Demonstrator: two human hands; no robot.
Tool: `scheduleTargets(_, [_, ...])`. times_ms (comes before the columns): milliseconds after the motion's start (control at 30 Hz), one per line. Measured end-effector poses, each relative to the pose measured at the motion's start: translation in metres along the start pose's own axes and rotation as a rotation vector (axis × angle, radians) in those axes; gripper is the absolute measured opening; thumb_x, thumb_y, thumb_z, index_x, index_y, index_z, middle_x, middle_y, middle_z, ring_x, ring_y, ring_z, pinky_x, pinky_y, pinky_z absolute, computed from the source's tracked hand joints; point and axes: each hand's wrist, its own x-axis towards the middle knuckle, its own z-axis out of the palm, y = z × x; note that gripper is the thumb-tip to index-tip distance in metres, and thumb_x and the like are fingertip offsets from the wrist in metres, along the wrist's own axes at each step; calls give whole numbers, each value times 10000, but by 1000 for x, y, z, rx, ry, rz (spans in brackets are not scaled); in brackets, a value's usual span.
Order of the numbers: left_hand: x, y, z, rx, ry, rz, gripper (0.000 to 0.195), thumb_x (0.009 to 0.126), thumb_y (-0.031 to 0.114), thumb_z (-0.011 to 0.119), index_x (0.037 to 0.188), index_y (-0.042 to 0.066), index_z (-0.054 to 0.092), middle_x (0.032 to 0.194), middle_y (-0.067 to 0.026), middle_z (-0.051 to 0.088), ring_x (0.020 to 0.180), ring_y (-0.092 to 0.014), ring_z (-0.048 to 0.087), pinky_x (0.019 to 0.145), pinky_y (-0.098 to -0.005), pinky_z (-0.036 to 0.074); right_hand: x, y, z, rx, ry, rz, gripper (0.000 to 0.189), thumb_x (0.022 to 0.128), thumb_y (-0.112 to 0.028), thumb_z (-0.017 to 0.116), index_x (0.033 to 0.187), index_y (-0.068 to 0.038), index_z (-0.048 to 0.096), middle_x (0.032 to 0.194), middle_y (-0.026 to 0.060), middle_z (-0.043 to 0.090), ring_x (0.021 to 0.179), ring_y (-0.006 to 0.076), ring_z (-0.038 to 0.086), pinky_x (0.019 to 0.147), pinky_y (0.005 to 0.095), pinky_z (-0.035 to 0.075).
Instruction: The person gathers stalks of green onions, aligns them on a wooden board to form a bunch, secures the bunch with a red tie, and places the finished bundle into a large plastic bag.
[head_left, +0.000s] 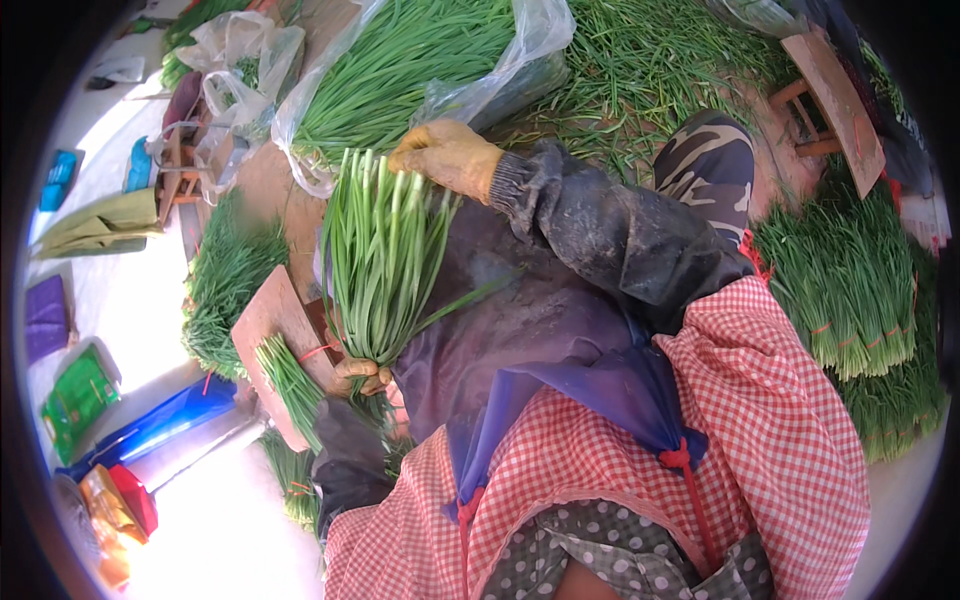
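Observation:
A loose bunch of garlic chives (375, 262) stands before my lap with its pale stem ends up. My left hand (360, 376), in a soiled glove, grips it low around the leaves. At the top, my right hand (446, 154) in a yellow work glove has its fingers curled against the stem ends. Whether it pinches any stalk is hidden. Some leaves stick out sideways over the purple apron (517, 315). Beside my left hand, a bunch tied with red (289, 382) lies on a small wooden board (281, 300).
Ahead is an open clear plastic bag (540, 30) full of chives (420, 67). Loose leaves (660, 60) cover the floor to its right. Tied bundles (847, 277) are stacked at right, below a wooden stool (832, 112). More chives (232, 277) lie at left.

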Motion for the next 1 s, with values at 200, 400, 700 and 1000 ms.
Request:
scheduleTargets(200, [16,-10,-10,-171,-101,2,309,865,229,587,803,-67,655,565,-108,562,442,-152,419,470,-281,340,16,13,-79,286,207,53,552,904,-578,548,930,-36,652,756,77,651,647,158,592,607,296,494])
scheduleTargets(400, [13,-18,-14,-252,-136,24,316,870,234,580,809,-66,657,554,-99,557,434,-147,405,466,-276,337,-31,-1,-20,89,-320,177,494,889,-492,624,1001,-10,617,756,58,619,547,91,528,444,221,415])
scheduleTargets(700, [-6,-4,5,-18,93,-37,298,872,240,596,812,-41,676,533,-57,544,431,-126,402,454,-266,333,-23,3,-8,214,-334,356,212,916,-169,591,820,17,628,630,33,571,467,72,461,397,210,335])
scheduleTargets(1000, [-15,31,62,209,276,-31,230,834,160,718,894,-61,699,825,-169,698,531,-116,523,486,-248,396,-30,140,-38,1007,-151,434,421,964,-277,546,1289,-9,514,1146,173,630,885,271,656,706,352,553])
